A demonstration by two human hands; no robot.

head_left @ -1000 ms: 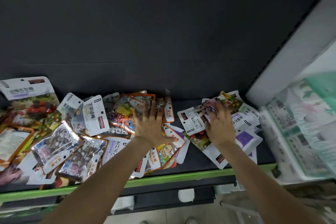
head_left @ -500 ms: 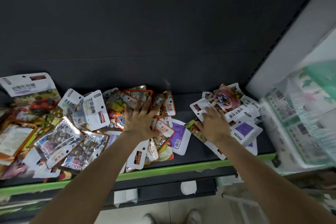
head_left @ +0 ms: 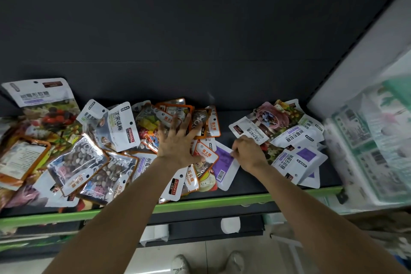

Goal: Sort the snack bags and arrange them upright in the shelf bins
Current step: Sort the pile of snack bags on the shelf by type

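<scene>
Both hands work the snack bags: left hand (head_left: pixel 178 143) pressing flat, right hand (head_left: pixel 248 154) pinching purple-backed bag (head_left: pixel 224 163).

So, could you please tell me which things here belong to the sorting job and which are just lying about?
Job:
- heap of mixed foil snack bags under the flat left hand
- white bag with purple panel, pinched by the right hand
- right-hand pile of white-and-purple bags
- black shelf with green front edge

Lying about:
- blurred green-and-white packs
- white shoes

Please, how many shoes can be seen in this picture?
2. The left shoe is on the floor at the bottom edge; the right shoe is beside it. The frame cuts off both.
</scene>
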